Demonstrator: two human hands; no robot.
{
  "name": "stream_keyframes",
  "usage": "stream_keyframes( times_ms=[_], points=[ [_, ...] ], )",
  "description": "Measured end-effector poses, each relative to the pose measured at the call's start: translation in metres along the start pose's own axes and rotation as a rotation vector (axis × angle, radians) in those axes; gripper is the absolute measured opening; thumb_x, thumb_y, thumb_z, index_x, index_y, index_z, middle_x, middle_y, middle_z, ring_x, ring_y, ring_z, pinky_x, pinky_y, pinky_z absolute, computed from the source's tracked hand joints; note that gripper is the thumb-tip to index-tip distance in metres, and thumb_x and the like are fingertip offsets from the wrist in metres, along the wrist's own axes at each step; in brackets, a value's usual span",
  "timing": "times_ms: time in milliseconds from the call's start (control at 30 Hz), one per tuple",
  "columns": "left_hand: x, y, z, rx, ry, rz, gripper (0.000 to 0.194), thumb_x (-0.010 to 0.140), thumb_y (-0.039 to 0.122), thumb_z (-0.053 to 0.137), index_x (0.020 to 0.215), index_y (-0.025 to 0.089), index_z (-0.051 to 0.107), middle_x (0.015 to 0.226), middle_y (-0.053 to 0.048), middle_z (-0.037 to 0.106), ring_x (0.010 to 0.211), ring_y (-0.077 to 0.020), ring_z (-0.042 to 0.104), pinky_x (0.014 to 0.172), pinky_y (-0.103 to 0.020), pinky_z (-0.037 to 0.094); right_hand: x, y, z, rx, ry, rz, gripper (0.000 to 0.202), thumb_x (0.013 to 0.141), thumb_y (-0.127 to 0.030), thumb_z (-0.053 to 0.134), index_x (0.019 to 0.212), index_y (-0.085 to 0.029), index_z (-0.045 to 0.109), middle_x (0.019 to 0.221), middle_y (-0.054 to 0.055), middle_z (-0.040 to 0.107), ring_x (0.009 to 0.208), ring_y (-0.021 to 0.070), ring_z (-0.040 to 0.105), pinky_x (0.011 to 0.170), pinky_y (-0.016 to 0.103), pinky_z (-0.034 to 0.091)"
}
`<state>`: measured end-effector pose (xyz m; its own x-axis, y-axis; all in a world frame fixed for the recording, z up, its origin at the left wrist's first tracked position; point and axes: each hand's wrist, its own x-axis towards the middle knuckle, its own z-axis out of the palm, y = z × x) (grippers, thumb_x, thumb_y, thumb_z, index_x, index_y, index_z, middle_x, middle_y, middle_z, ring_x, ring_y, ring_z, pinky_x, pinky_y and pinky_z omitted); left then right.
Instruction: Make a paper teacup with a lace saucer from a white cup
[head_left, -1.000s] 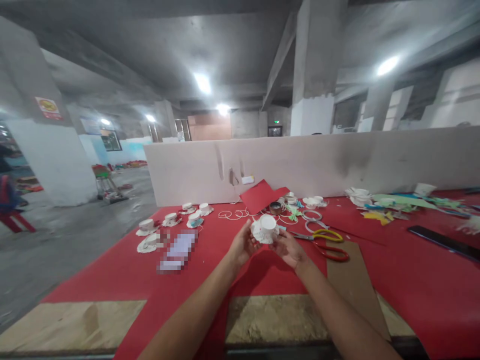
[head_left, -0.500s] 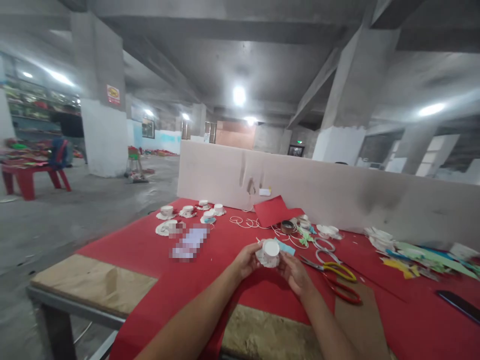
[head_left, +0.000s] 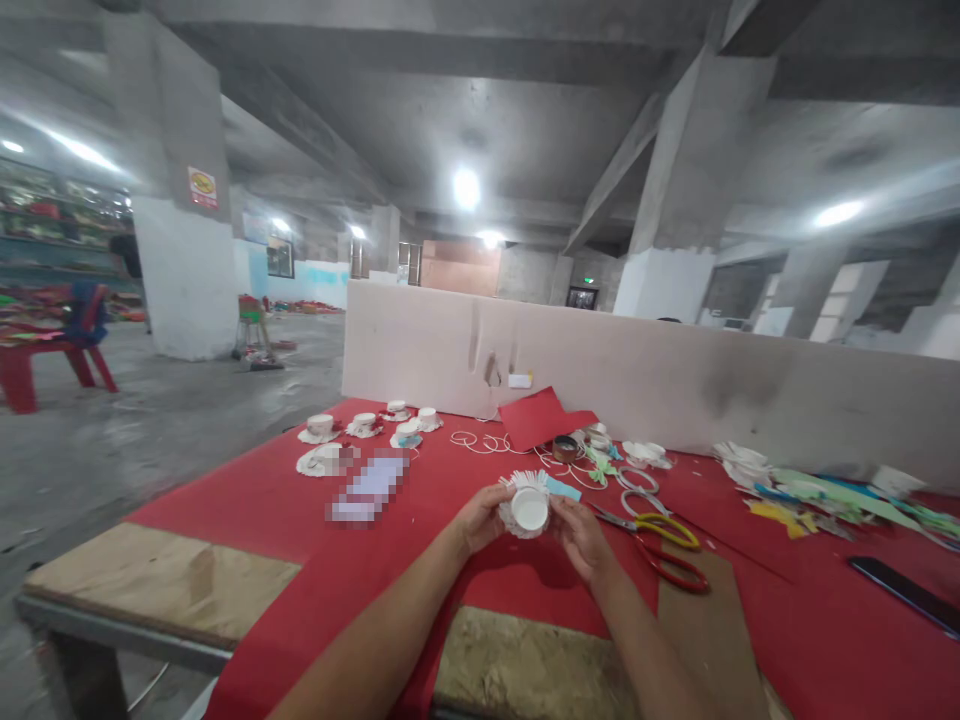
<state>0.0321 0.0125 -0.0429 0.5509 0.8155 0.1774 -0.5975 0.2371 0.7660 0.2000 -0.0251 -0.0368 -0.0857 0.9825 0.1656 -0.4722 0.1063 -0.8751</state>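
A white paper cup with a fringed, petal-like rim is held above the red-covered table, its round base turned toward me. My left hand pinches its left edge, and my right hand grips the right edge. A light blue paper piece shows just behind the cup; I cannot tell if it touches it. To the right of my right hand lie scissors with yellow and red handles. Several similar cut cups stand base up at the back left.
A brown tape roll, white cord loops and a red paper sheet lie toward the back. At right are paper scraps and a phone. A pale board stands along the table's far edge.
The cup has tilted in my hands, so its base now faces me more and its fringe shows along the top. My view has swung slightly right.
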Motion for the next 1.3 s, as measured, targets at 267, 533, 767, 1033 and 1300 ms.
stream_keyframes(
  times_ms=[267, 533, 767, 1033, 1300],
  points=[
    [-0.0007, 0.0001, -0.0003, 0.076, 0.002, -0.019, 0.023, 0.066, 0.026, 0.070, 0.078, 0.007, 0.064, 0.068, -0.007, 0.062, 0.056, -0.0119, 0.054, 0.058, -0.024, 0.041, 0.0003, -0.0016, 0.0035, 0.096, 0.047, 0.007, 0.017, 0.064, -0.033, 0.075, 0.069, -0.019, 0.067, 0.070, -0.001, 0.069, 0.061, 0.0135, 0.060, 0.057, 0.025, 0.046],
    [-0.0027, 0.0009, 0.0035, 0.158, -0.008, -0.072, 0.030, 0.062, 0.027, 0.073, 0.083, 0.007, 0.065, 0.074, -0.010, 0.064, 0.061, -0.0147, 0.057, 0.061, -0.026, 0.043, 0.0010, -0.0004, 0.0016, 0.087, 0.041, -0.038, 0.012, 0.063, -0.028, 0.075, 0.068, -0.020, 0.067, 0.068, -0.002, 0.067, 0.061, 0.0123, 0.057, 0.056, 0.022, 0.044],
    [-0.0051, 0.0011, 0.0033, 0.213, -0.069, -0.054, 0.032, 0.065, 0.031, 0.071, 0.084, 0.006, 0.064, 0.071, -0.009, 0.062, 0.058, -0.0142, 0.055, 0.056, -0.025, 0.038, 0.0007, -0.0023, 0.0019, 0.012, 0.099, -0.078, 0.015, 0.055, -0.025, 0.076, 0.062, -0.017, 0.065, 0.061, -0.002, 0.062, 0.055, 0.0123, 0.052, 0.052, 0.022, 0.040],
    [-0.0035, 0.0005, 0.0048, 0.174, -0.023, -0.021, 0.030, 0.060, 0.027, 0.074, 0.080, 0.006, 0.064, 0.071, -0.008, 0.061, 0.060, -0.0127, 0.054, 0.058, -0.024, 0.038, -0.0041, -0.0060, 0.0079, -0.078, 0.085, -0.114, 0.015, 0.057, -0.026, 0.071, 0.061, -0.017, 0.060, 0.057, -0.003, 0.057, 0.052, 0.0111, 0.048, 0.052, 0.023, 0.037],
    [-0.0014, -0.0008, 0.0034, 0.178, 0.003, -0.041, 0.032, 0.060, 0.028, 0.074, 0.083, 0.008, 0.064, 0.072, -0.006, 0.062, 0.061, -0.0124, 0.055, 0.060, -0.024, 0.042, -0.0023, -0.0051, 0.0049, -0.137, 0.075, -0.097, 0.018, 0.059, -0.030, 0.070, 0.068, -0.017, 0.060, 0.061, -0.001, 0.057, 0.056, 0.0128, 0.049, 0.053, 0.023, 0.038]
  ],
)
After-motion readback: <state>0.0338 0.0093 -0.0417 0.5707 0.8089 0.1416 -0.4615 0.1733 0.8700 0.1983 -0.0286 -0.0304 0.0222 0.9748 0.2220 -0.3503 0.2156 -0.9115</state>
